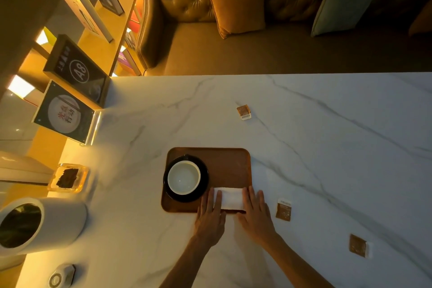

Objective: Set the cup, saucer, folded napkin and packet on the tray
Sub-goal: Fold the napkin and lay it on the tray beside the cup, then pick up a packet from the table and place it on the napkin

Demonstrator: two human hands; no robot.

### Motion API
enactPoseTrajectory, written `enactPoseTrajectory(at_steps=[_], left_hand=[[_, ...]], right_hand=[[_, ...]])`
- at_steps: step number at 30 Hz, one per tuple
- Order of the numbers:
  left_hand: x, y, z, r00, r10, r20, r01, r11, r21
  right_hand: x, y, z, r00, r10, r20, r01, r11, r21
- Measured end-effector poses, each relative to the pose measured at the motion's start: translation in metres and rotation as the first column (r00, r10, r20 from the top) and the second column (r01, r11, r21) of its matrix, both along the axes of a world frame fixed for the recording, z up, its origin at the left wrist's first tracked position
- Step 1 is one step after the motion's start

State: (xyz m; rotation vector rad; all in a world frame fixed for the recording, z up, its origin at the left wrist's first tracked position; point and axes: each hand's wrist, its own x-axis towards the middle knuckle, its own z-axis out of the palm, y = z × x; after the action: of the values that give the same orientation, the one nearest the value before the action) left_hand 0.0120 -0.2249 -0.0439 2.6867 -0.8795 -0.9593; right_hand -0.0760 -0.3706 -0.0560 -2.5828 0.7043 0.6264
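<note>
A brown wooden tray (pixel 225 163) lies on the white marble table. On its left half a white cup (pixel 184 177) stands on a black saucer (pixel 205 179). A folded white napkin (pixel 231 198) lies on the tray's near right part. My left hand (pixel 210 216) rests flat on the napkin's left end and my right hand (pixel 256 213) lies flat on its right end, fingers pointing away from me. Three brown packets lie on the table: one (pixel 283 210) just right of my right hand, one (pixel 243 112) beyond the tray, one (pixel 357 245) at the near right.
At the left edge stand a white cylindrical container (pixel 58 224), a small glass dish (pixel 69 178) with dark contents, and upright sign holders (pixel 67 114). A small round object (pixel 61 276) lies near the front left. A tufted sofa with cushions (pixel 236 2) runs behind the table.
</note>
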Motion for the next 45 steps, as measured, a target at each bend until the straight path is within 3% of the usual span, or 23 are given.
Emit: enactPoseTrajectory(at_steps=[6, 11, 18, 22, 28, 32, 40, 45], left_hand=[[0.001, 0.003, 0.011, 0.994, 0.044, -0.096, -0.047, 0.999, -0.023], [-0.002, 0.006, 0.034, 1.0, -0.022, -0.004, 0.022, 0.999, 0.024], [-0.007, -0.001, 0.077, 0.986, -0.11, 0.122, 0.097, 0.989, 0.11], [-0.016, -0.007, 0.088, 0.987, -0.111, 0.12, 0.096, 0.988, 0.121], [-0.041, -0.024, 0.09, 0.987, -0.155, 0.033, 0.149, 0.979, 0.136], [-0.059, -0.044, 0.086, 0.988, -0.147, -0.034, 0.15, 0.983, 0.105], [-0.074, -0.11, 0.064, 0.962, 0.079, -0.26, -0.096, 0.994, -0.051], [-0.071, -0.148, 0.044, 0.873, 0.242, -0.423, -0.287, 0.957, -0.045]], right_hand=[[-0.004, -0.01, 0.011, 0.997, -0.078, 0.026, 0.075, 0.993, 0.088], [-0.021, -0.019, 0.036, 0.993, -0.118, 0.031, 0.114, 0.988, 0.104], [-0.056, -0.041, 0.077, 0.996, 0.057, 0.068, -0.047, 0.989, -0.143], [-0.075, -0.05, 0.089, 0.997, 0.059, 0.057, -0.05, 0.987, -0.153], [-0.119, -0.07, 0.089, 0.989, -0.149, 0.015, 0.149, 0.988, -0.024], [-0.153, -0.083, 0.086, 0.946, -0.324, 0.008, 0.322, 0.942, 0.095], [-0.137, -0.107, 0.086, 0.824, -0.567, -0.014, 0.561, 0.811, 0.167], [-0.104, -0.113, 0.064, 0.708, -0.704, -0.053, 0.696, 0.684, 0.22]])
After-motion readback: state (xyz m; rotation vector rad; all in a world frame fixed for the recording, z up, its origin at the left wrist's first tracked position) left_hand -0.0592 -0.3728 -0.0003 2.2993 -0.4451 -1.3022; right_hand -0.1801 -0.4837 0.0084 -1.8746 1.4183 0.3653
